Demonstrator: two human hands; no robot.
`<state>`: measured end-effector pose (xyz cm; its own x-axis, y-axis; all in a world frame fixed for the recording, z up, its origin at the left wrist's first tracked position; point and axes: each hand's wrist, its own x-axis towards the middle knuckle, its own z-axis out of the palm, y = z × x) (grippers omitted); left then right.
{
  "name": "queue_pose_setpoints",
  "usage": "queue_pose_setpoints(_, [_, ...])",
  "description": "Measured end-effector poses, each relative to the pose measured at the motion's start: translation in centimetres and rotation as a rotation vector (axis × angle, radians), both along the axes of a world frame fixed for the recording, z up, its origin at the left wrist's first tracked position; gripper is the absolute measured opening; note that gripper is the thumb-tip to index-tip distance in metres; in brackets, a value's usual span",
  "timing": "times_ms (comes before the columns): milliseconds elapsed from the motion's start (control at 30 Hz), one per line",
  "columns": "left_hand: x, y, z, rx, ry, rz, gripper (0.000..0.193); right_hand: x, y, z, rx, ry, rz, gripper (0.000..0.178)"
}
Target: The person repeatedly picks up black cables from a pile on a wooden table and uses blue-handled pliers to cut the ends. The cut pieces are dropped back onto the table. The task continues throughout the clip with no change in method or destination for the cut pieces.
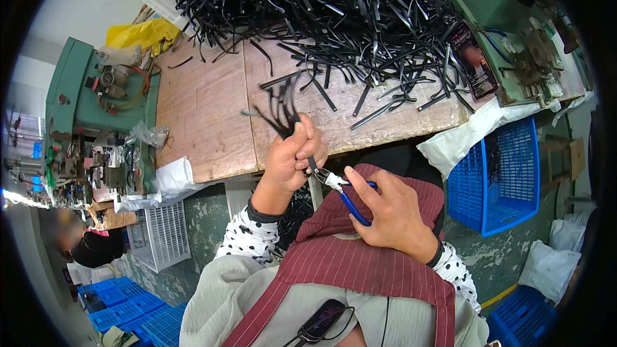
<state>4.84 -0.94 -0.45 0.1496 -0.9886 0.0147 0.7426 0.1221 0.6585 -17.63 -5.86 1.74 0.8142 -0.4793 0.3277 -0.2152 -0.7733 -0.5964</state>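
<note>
My left hand [292, 157] is closed round a bunch of black eyeglass temples [283, 106], whose far ends fan out, slightly blurred, over the table edge. In my right hand [395, 215] is a pair of blue-handled cutting pliers [355, 208], with white wrapping near the pivot. The jaws are at the lower end of a temple sticking out below my left fist; whether they grip it is too small to tell. Beyond my hands, a large heap of loose black temples [308, 9] covers the back of the wooden table [202, 112], with several strewn toward its front.
Green machines [80, 90] flank the table at left and right. A dark printed box [474, 61] lies by the right one. Below stand a blue crate [466, 186] and a white basket [160, 234]. A yellow bag [144, 35] lies back left. Another person [96, 244] is at far left.
</note>
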Motion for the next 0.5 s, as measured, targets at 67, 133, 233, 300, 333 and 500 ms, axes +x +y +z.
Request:
queue_pose_setpoints(67, [-1.2, 0.3, 0.3, -0.018, -0.117, 0.213, 0.024, 0.0, -0.1, -0.3, 0.041, -0.011, -0.001, 0.075])
queue_pose_setpoints(133, [-2.2, 0.4, 0.5, -0.079, -0.354, 0.432, 0.024, 0.0, -0.2, -0.4, 0.080, -0.009, -0.005, 0.076])
queue_pose_setpoints(233, [-3.6, 0.3, 0.7, -0.132, -0.563, 0.658, 0.026, 0.0, -0.1, -0.3, 0.181, 0.011, -0.002, 0.078])
queue_pose_setpoints(300, [-4.3, 0.4, 0.3, -0.162, -0.706, 0.802, 0.028, -0.1, 0.1, -0.8, 0.309, 0.017, 0.017, 0.080])
queue_pose_setpoints(333, [-4.4, 0.6, 0.2, -0.194, -0.741, 0.813, 0.027, -0.1, 0.1, -0.9, 0.334, 0.003, 0.024, 0.081])
queue_pose_setpoints(500, [-4.1, 1.3, -2.6, -0.147, -0.816, 0.884, 0.025, -0.2, -0.1, -0.6, 0.399, 0.026, 0.028, 0.083])
